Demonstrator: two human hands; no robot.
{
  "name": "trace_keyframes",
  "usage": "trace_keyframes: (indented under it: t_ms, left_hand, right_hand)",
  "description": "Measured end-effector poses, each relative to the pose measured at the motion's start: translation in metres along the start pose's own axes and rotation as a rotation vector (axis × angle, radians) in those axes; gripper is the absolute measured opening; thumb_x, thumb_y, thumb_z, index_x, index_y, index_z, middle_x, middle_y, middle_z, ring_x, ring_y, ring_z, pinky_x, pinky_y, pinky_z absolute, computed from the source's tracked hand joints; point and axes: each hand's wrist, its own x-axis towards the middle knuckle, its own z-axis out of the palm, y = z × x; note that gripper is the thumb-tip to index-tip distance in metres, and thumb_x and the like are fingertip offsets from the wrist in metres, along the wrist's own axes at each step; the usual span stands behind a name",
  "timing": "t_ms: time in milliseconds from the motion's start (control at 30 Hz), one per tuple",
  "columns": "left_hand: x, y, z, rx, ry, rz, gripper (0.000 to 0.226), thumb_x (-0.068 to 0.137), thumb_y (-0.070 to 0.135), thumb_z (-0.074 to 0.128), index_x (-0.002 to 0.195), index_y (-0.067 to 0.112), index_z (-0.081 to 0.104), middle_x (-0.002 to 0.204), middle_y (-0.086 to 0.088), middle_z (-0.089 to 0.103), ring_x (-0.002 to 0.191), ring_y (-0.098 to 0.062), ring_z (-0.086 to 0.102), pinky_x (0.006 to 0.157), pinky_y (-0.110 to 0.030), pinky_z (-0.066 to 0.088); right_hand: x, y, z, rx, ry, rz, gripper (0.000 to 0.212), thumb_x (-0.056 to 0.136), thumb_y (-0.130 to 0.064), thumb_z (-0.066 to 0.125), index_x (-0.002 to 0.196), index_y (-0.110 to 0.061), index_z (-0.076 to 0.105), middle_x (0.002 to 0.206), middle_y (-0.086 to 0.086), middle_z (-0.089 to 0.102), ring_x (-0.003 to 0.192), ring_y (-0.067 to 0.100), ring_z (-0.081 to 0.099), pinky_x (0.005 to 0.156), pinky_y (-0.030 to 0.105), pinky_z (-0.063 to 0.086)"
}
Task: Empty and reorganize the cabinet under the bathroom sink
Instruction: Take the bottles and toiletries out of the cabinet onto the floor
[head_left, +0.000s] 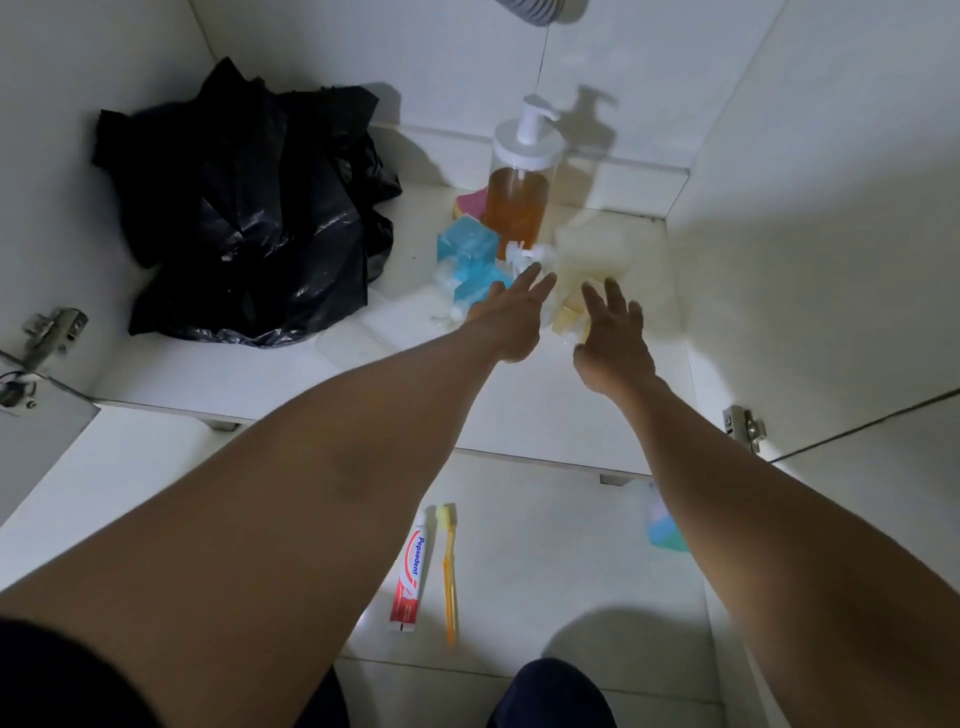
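Left hand (511, 322) and right hand (613, 343) spread between black bag (249, 208) and side wall (810, 234).

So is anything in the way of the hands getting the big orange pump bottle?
Yes: small blue bottles and pale yellow bottles lie between the orange pump bottle and the left hand and right hand.

Bin bag (249, 208), upper left: black plastic film, glossy, heavily creased. Pump bottle (519, 171), upper centre: clear smooth plastic with a matt white cap and pump. Blue containers (467, 247) beside it: translucent plastic. Cabinet panels (805, 208): white, smooth, low sheen. Left-edge hinge (52, 327) and right-edge hinge (745, 426): bare metal, dull shine. Toothpaste tube (413, 577), lower centre: glossy printed plastic. Toothbrush (450, 571): translucent orange plastic. Floor tile (519, 571): smooth, pale, reflective.
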Motion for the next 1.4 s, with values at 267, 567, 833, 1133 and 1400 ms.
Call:
trace_keyframes:
  t_ms: [267, 567, 833, 1133, 1400]
  left_hand:
    - [-0.006, 0.002, 0.017, -0.014, 0.255, -0.033, 0.045, 0.099, 0.045, 0.050, 0.130, 0.014, 0.057, 0.134, -0.004, 0.051, 0.110, -0.026, 0.059, 0.093, -0.040, 0.053]
    - [0.008, 0.023, 0.005, -0.118, 0.219, -0.258, 0.070, 0.091, 0.055, 0.063, 0.135, 0.005, 0.044, 0.136, -0.014, 0.049, 0.116, -0.031, 0.058, 0.095, -0.039, 0.051]
    - [0.030, 0.014, 0.015, -0.302, 0.115, -0.439, 0.072, 0.089, 0.018, 0.067, 0.148, 0.004, 0.028, 0.140, -0.014, 0.048, 0.127, -0.030, 0.052, 0.103, -0.038, 0.048]
    - [0.042, 0.020, 0.011, -0.417, 0.144, -0.461, 0.095, 0.077, 0.064, 0.069, 0.146, 0.011, 0.032, 0.130, -0.006, 0.056, 0.115, -0.026, 0.059, 0.090, -0.036, 0.053]
    - [0.035, 0.013, -0.019, -0.401, 0.142, -0.445, 0.049, 0.094, 0.044, 0.052, 0.129, 0.009, 0.049, 0.121, -0.008, 0.059, 0.102, -0.025, 0.060, 0.089, -0.036, 0.051]
  right_hand:
    - [-0.023, 0.017, 0.016, -0.097, 0.085, -0.058, 0.086, 0.071, -0.029, 0.079, 0.143, -0.023, 0.033, 0.147, 0.001, 0.026, 0.132, 0.034, 0.035, 0.099, 0.055, 0.042]
    - [-0.068, 0.018, 0.037, 0.094, 0.326, -0.131, 0.056, 0.073, -0.018, 0.077, 0.119, -0.002, 0.051, 0.128, 0.013, 0.044, 0.116, 0.036, 0.049, 0.083, 0.046, 0.055]
    - [-0.072, 0.015, 0.034, 0.325, 0.278, 0.096, 0.068, 0.069, -0.043, 0.085, 0.115, -0.017, 0.043, 0.127, 0.006, 0.035, 0.111, 0.031, 0.054, 0.071, 0.042, 0.057]
    - [-0.070, 0.004, 0.036, 0.369, 0.208, 0.186, 0.067, 0.074, -0.032, 0.079, 0.121, -0.016, 0.034, 0.122, 0.009, 0.039, 0.103, 0.037, 0.058, 0.074, 0.040, 0.053]
    - [-0.075, 0.003, 0.029, 0.293, 0.139, 0.183, 0.072, 0.073, -0.036, 0.078, 0.129, -0.029, 0.032, 0.116, 0.009, 0.044, 0.098, 0.039, 0.059, 0.073, 0.038, 0.051]
